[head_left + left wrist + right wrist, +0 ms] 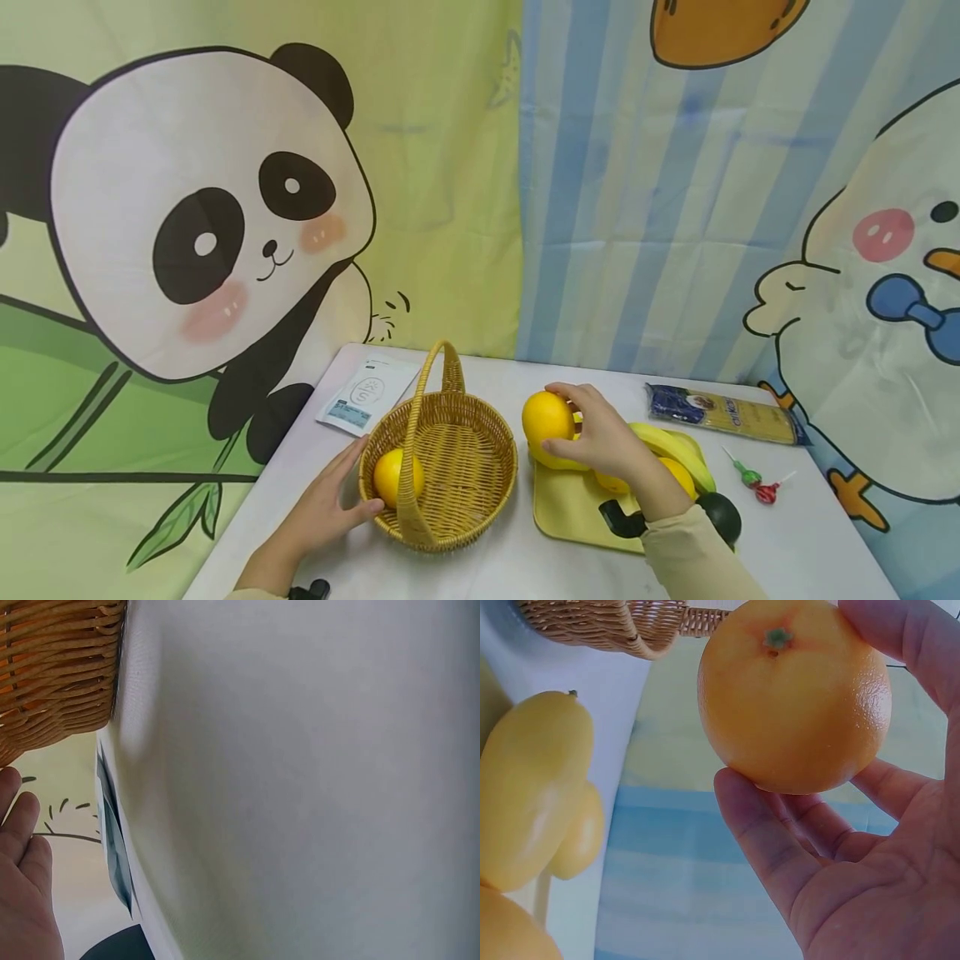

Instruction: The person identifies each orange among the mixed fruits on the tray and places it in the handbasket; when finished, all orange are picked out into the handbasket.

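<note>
My right hand point(611, 437) point(885, 877) holds an orange point(547, 417) point(795, 697) between thumb and fingers, above the left part of a yellow tray point(558, 508). My left hand point(322, 508) point(26, 877) rests against the left side of a round wicker basket point(468, 521) point(60, 682), with its fingers extended and its thumb near the rim. Inside the basket, at the left beside the handle, lies another orange point(390, 477). Bananas point(675, 450), a yellow fruit point(536, 787) and other orange fruit point(510, 930) are on the tray.
A white pouch point(367, 392) lies behind the basket at the left. At the back right is a long pasta packet point(727, 414), with two lollipops point(753, 481) in front of it. A dark green fruit point(722, 518) sits by the tray's right edge. Printed curtains point(450, 167) stand behind the table.
</note>
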The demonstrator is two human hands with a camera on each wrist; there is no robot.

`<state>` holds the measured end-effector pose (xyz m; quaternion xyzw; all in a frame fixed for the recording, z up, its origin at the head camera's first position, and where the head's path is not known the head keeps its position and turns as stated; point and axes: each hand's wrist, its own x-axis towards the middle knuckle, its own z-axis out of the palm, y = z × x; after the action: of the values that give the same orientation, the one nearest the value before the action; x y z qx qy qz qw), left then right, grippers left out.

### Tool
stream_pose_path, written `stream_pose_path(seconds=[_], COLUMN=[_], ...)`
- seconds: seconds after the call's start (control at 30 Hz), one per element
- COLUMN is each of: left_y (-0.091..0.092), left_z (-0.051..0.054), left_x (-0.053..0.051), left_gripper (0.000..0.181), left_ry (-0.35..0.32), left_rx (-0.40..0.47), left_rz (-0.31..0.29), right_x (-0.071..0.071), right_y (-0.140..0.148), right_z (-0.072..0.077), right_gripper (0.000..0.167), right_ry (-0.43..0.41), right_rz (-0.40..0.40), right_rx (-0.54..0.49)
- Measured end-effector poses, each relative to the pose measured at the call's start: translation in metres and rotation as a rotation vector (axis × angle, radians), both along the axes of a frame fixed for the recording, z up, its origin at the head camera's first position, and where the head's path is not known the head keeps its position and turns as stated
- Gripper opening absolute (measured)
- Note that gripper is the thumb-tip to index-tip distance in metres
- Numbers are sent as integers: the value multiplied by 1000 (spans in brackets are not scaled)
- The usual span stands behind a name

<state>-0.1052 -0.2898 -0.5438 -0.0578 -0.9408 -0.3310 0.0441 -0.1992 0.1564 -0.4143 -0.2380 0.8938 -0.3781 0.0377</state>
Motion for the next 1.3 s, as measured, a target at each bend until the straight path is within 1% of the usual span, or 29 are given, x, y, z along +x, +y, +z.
stream_pose_path(seconds=[0.17,0.47,0.6,0.77,0.93,1.07,1.2,1.3], left_y=[0,0,0,1,2,1,0,0], left_z=[-3,-2,-3,-3,-3,-2,-3,-2], left_x=[0,0,0,-1,-1,-1,-1,-2], left_gripper=[106,105,105,105,105,105,105,105], left_ry=[12,-27,-6,-4,-6,-22,-37,-32], left_rx=[-5,8,0,0,-2,0,-1,0], left_rz=[-3,11,-1,-9,-11,0,13,12], right_x=[-2,-6,-7,-9,-13,-15,-17,-18], right_y=[-7,-18,-23,-29,-35,-43,-52,-58], right_z=[4,11,13,14,14,15,16,16], right_gripper=[79,79,80,81,80,79,79,78], right_ry=[17,43,32,15,35,49,42,31], right_rz=[6,40,47,48,58,67,74,74], right_rx=[6,-8,-15,-20,-14,-12,-17,-14])
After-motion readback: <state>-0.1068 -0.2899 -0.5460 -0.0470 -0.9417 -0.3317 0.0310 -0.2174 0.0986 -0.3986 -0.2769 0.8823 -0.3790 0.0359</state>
